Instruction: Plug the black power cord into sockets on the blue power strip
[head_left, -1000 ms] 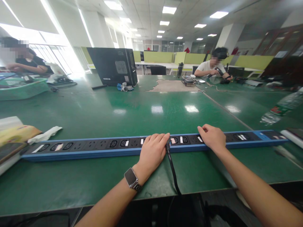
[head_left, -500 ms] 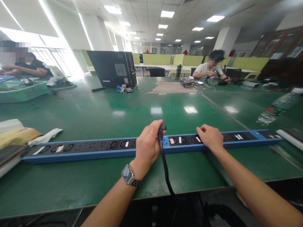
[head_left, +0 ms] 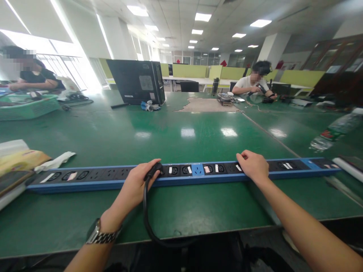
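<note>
1. Blue-and-black power strip (head_left: 183,181) — small white and pinkish labels (head_left: 217,168), lettering too small to read.
2. Black computer case (head_left: 127,81) — grey label (head_left: 145,83), unreadable.
3. Clear plastic bottle (head_left: 337,128): red-and-green wrapper (head_left: 328,134), its wording too blurred to read.

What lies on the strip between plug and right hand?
In the head view, a blue socket panel, flanked by labelled black sockets, lies between the plug and right hand.

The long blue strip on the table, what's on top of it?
The strip has sockets and white stickers on top. The left hand holds a black plug there, and the right hand covers another part. Whatever lies under the hands is hidden.
</note>
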`<state>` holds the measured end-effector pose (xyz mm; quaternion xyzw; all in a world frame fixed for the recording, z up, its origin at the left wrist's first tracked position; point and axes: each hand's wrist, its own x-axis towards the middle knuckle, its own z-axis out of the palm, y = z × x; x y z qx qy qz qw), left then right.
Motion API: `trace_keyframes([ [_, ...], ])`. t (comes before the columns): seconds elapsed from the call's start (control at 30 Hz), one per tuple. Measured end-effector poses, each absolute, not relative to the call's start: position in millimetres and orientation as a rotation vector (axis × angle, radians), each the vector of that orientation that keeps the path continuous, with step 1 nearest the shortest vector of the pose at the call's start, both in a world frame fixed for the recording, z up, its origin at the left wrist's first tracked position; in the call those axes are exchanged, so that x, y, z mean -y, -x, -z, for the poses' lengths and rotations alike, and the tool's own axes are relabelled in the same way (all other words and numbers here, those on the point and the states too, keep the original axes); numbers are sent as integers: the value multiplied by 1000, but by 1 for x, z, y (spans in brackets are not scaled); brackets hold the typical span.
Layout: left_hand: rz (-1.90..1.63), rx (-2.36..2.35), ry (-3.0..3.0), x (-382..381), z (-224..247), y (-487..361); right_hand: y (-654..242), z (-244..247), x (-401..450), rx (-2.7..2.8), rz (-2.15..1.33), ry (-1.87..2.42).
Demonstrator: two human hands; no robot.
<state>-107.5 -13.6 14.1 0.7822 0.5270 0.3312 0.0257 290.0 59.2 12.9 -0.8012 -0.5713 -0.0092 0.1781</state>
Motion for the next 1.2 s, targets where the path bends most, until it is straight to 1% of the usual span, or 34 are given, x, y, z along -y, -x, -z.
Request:
trace_keyframes([
  [0.2,-844,-1621,-2548,14,-16,100,-291,-12,-59,1626,43,2246],
  [0.4,-925,-1638,-2551,19,-5,102,-289,-13,-58,1618,37,2261],
  [0.47,-1056,-1628,-2473,20,-4,101,-289,-13,-58,1618,32,2268],
  [0.57,-1438,-1675,-2197,20,-11,91,-289,-13,-59,1619,26,2262],
  [0.63,-1559,-1653,-2118,18,-18,75,-289,-13,-59,1615,29,2263],
  [0.67,-1538,-1605,-2155,15,-21,65,-290,-13,-59,1612,31,2266],
  [0.8,-1262,-1404,-2340,2,-22,18,-290,-11,-59,1613,35,2259],
  [0.93,-1111,-1485,-2348,-7,-14,-7,-290,-12,-59,1611,35,2227],
  [1.2,-929,-1583,-2527,4,-13,-15,-289,-13,-59,1603,21,2251],
])
